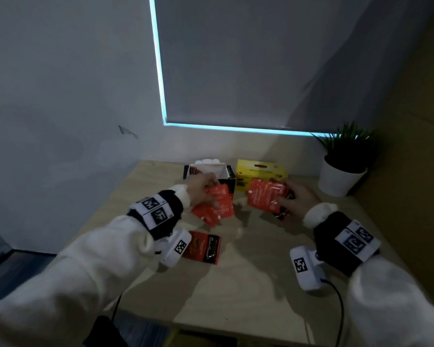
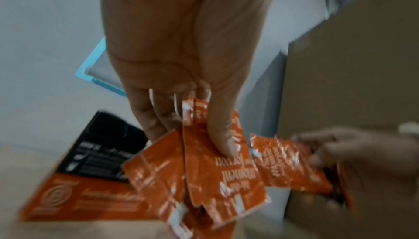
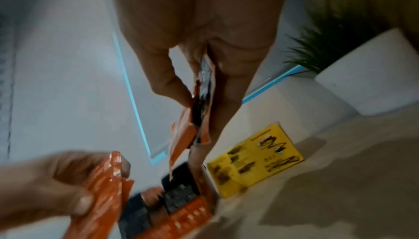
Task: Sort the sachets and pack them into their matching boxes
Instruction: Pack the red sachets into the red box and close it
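My left hand [image 1: 201, 189] pinches a fan of orange sachets [image 1: 216, 205] between thumb and fingers [image 2: 223, 135], just in front of the black-and-orange box [image 1: 226, 179], whose top flaps stand open. My right hand [image 1: 296, 196] grips another bunch of orange sachets [image 1: 266, 196] with a dark sachet among them [image 3: 200, 106], in front of the yellow box [image 1: 261, 171]. Both bunches hang above the table. A dark red sachet [image 1: 204, 247] lies flat on the table near my left wrist.
A white pot with a green plant [image 1: 341, 176] stands at the table's back right corner. The light wooden table [image 1: 248, 284] meets a grey wall at the back and a brown panel on the right. A cable [image 1: 341, 309] trails from my right wrist camera.
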Available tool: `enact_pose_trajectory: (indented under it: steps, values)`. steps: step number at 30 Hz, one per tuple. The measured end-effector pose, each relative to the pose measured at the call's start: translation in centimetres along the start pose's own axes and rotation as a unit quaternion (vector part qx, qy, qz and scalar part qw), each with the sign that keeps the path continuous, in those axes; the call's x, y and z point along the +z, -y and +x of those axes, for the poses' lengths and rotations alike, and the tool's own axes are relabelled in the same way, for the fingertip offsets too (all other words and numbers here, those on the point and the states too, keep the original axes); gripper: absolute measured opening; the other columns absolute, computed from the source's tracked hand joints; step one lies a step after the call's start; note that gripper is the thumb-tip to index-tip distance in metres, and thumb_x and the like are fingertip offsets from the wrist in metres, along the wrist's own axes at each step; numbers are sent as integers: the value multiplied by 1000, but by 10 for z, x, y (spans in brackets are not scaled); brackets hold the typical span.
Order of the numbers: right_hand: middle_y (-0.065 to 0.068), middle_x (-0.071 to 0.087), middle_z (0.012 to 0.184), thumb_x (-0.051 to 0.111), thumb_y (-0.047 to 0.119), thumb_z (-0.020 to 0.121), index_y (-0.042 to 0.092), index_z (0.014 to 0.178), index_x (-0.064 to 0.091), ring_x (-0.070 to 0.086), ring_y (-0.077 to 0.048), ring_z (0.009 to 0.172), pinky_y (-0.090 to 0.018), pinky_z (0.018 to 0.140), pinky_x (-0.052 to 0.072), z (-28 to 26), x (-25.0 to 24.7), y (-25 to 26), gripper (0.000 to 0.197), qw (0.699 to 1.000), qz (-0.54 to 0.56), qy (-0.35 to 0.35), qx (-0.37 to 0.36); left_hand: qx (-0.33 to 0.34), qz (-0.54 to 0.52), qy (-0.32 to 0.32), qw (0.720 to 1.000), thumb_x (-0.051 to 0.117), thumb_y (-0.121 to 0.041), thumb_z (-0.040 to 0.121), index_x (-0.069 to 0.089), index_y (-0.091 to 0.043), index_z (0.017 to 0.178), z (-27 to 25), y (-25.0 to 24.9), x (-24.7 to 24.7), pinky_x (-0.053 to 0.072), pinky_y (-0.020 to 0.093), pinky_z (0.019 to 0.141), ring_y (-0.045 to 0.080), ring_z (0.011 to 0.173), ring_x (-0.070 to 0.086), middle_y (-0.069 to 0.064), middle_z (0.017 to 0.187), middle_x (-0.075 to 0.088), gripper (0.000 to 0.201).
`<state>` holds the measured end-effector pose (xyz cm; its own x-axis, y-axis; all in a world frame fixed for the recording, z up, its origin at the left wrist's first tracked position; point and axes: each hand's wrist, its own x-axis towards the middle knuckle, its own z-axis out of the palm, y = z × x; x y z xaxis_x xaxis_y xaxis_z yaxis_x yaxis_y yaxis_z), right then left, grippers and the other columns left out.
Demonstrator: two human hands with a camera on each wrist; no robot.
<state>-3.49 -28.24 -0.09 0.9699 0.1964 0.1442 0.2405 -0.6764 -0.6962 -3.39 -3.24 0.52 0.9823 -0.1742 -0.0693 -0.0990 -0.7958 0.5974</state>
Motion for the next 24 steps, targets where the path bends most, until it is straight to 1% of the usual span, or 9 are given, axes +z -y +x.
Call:
enact_pose_trajectory:
  steps: [3,5,7,9,12,16,19,21,24]
  values:
    - [-15,63,82,64,-5,73,4,103,55,65,1,61,-26,69,48,-8,-5,6,32,962,268,-32,30,68,-156,-49,984,79,-11,68,58,-12,106,-13,-7,-15,46,19,70,15,87,56,5,95,59,43]
    - [-18,66,69,79,10,50,-1,98,56,66,-15,51,-29,53,53,-17,0,13,55,873,482,13,69,61,-246,-35,967,72,-2,75,56,-11,111,-21,-11,-17,49,12,61,5,72,62,0,87,61,40]
    - [-16,69,60,90,28,24,-1,88,58,67,-23,50,-26,45,54,-24,12,23,76,825,553,58,101,41,-290,-3,956,64,2,80,54,-7,111,-25,-9,-12,50,9,53,-2,61,64,-3,83,61,34]
    - [-16,70,59,87,22,43,-1,85,57,68,-23,50,-24,44,54,-29,24,35,56,812,565,92,114,22,-311,16,950,64,1,80,57,-5,102,-25,-5,-5,56,14,59,5,67,65,-1,84,63,24]
    - [-17,68,57,44,1,87,-4,89,50,67,-24,48,-25,44,55,-31,39,50,8,795,583,77,150,44,-311,5,949,68,1,76,56,-18,83,-25,-1,2,56,20,67,11,76,63,0,84,64,23]
    - [-18,67,60,38,-1,90,-6,91,52,67,-26,51,-26,47,56,-33,43,59,14,757,634,45,148,123,-284,-96,946,72,7,70,52,-24,75,-31,-4,6,51,14,68,-4,69,61,-5,79,62,37]
    - [-21,68,74,32,2,93,-6,93,53,69,-19,54,-20,46,54,-38,36,59,22,684,711,50,158,172,-228,-178,942,68,8,71,55,-27,73,-40,-5,4,54,26,77,15,80,65,2,84,65,37]
    - [-24,64,88,32,3,93,-8,100,50,70,-18,55,-19,46,54,-45,31,59,23,654,731,73,182,248,-133,-231,931,68,-4,73,61,-22,76,-49,-8,3,51,20,81,15,85,64,3,89,67,20]
    - [-20,68,67,39,0,82,-8,95,50,68,-19,50,-20,45,54,-53,33,62,19,657,711,125,220,368,-43,-241,897,55,-13,74,65,-3,74,-59,-10,5,41,4,82,11,89,57,8,94,59,15]
